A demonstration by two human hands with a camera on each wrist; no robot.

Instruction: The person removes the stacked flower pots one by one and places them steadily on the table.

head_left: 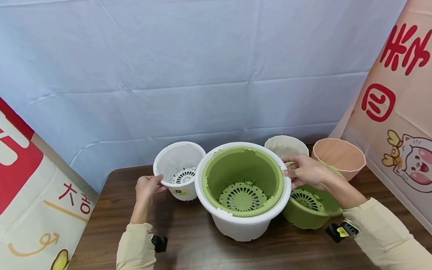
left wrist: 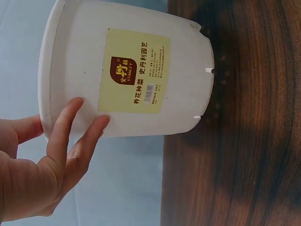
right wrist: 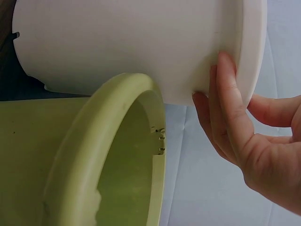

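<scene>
My left hand (head_left: 148, 190) pinches the rim of a small white flowerpot (head_left: 166, 162), thumb at the rim and fingers along its outer wall. In the left wrist view a yellow label (left wrist: 134, 70) shows on that flowerpot. With my right hand (head_left: 307, 171) I hold the right rim of a large white flowerpot (head_left: 239, 227). A green flowerpot (head_left: 241, 162) with a slotted base sits nested inside it. Below my right wrist stands another green flowerpot (head_left: 302, 218), beside the large white one; its rim (right wrist: 108, 103) is close in the right wrist view.
Behind my right hand stand a cream pot (head_left: 284, 143) and a peach pot (head_left: 338, 155), both with angular rims. All the pots are on a dark wooden table (head_left: 192, 250). A pale cloth (head_left: 183, 63) hangs behind, with printed banners (head_left: 396, 142) at the sides.
</scene>
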